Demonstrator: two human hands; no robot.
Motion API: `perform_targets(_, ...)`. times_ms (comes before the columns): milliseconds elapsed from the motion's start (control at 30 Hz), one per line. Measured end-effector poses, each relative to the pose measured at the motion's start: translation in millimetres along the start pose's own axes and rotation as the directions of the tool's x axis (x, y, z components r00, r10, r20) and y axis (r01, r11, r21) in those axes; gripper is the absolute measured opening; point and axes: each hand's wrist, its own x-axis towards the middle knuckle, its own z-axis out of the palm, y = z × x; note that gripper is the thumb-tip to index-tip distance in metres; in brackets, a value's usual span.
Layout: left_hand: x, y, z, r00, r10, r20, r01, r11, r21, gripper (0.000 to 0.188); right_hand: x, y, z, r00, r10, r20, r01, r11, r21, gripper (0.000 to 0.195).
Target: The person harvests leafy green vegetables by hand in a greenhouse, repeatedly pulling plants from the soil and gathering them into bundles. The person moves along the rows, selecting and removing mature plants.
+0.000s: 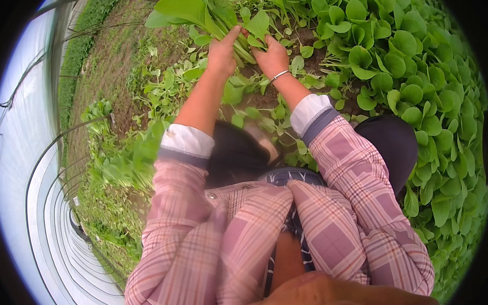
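Note:
My left hand [224, 52] grips a bunch of leafy greens [188, 11] by its pale stems, near the top middle of the head view. Close beside it on the right, my right hand [272, 56], with a bangle at the wrist, holds a small leafy plant [259, 26] against the same stems. The fingers of both hands are partly hidden by leaves and stalks. Loose leaves [234, 92] and small plants lie on the soil below the hands.
Dense standing greens [405, 46] fill the right side. Pulled greens [123, 164] lie in a row at the left. Bare soil [92, 81] with sparse weeds stretches at upper left, beside the plastic wall and hoops of a tunnel greenhouse [43, 167]. My knees [387, 147] are bent near the plants.

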Motion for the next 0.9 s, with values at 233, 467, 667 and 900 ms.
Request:
perform_targets(233, 7, 7, -5, 1.0, 0.0, -0.012, 0.0, 0.999, -0.039, 0.02, 12, 24, 0, 0.952, 0.285, -0.108, -0.231, 0.905, 0.357, 0.028)
perform_targets(467, 7, 15, -12, 0.999, 0.038, 0.011, -0.038, 0.999, 0.018, 0.019, 6, 17, 0, 0.97, -0.237, 0.054, 0.243, 0.95, -0.195, 0.025)
perform_targets(667, 2, 14, -5, 0.999, 0.001, 0.037, -0.003, 0.998, 0.067, 0.019, 0, 19, -2, 0.946, -0.238, 0.221, 0.303, 0.893, -0.333, 0.027)
perform_targets(900, 15, 21, -25, 0.998, 0.056, -0.03, -0.053, 0.995, 0.085, 0.018, 12, 31, -7, 0.956, 0.077, 0.284, 0.04, 0.922, -0.385, 0.039)
